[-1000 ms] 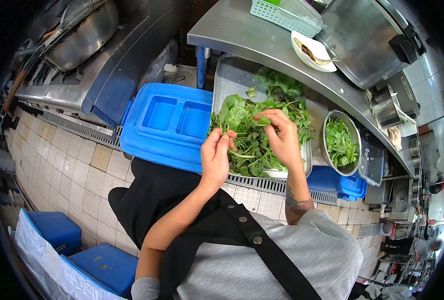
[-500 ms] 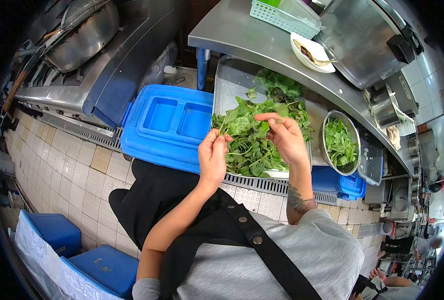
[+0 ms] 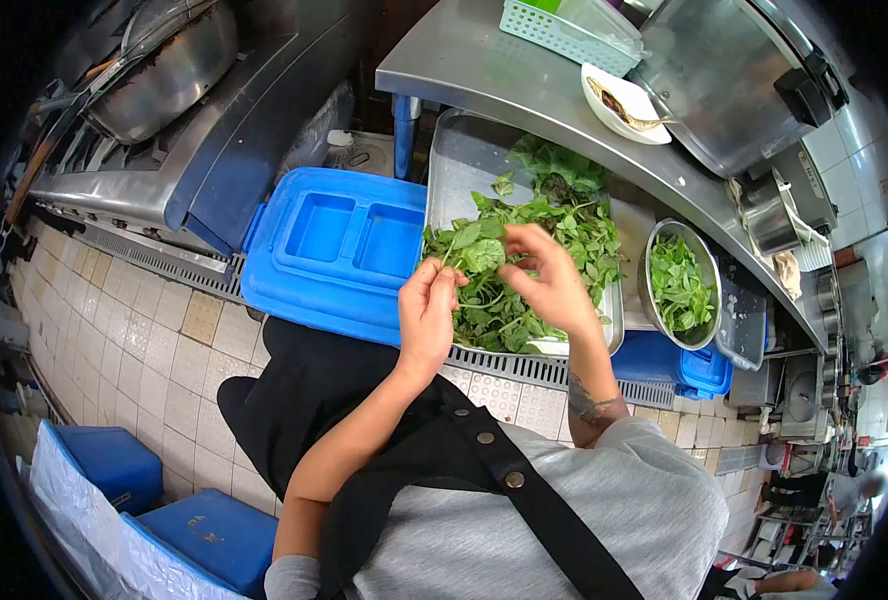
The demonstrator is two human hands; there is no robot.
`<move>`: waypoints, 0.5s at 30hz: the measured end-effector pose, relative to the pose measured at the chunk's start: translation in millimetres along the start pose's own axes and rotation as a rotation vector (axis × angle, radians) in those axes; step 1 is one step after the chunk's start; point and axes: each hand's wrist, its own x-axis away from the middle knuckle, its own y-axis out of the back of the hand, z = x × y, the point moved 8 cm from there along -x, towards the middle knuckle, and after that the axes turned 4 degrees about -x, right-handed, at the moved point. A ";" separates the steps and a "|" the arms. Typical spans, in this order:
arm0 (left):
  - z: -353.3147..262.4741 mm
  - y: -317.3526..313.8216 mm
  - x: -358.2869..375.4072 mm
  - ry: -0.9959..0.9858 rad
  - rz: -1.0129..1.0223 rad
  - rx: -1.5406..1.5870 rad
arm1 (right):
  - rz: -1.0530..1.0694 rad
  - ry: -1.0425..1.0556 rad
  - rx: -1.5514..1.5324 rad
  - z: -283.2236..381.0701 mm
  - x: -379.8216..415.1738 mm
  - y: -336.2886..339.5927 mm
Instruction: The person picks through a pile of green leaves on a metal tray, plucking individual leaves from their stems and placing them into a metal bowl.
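My left hand (image 3: 429,308) pinches the stem end of a leafy green sprig (image 3: 476,248) above the near left part of a metal tray (image 3: 461,150). Close to the sprig's right side is my right hand (image 3: 547,277), its fingers bent around the leaf edge; whether they grip a leaf is hidden. Loose leafy greens (image 3: 589,240) fill much of the tray below both hands. To the right of the tray, a round metal bowl (image 3: 709,262) holds picked green leaves (image 3: 679,285).
A blue lidded bin (image 3: 334,300) adjoins the tray's left side. Behind is a steel counter (image 3: 494,55) with a white dish (image 3: 614,118), a basket (image 3: 564,35) and a large pot (image 3: 729,75). A stove (image 3: 129,195) stands left. Other people are far right.
My right hand has moved left towards the sprig, and its fingers have curled near the leaves. My left hand stays nearly in place, with the sprig's leaves more upright.
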 end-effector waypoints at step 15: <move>-13.5 -7.4 4.0 -0.167 0.065 -0.335 | -0.098 -0.049 -0.330 1.6 -0.8 -30.4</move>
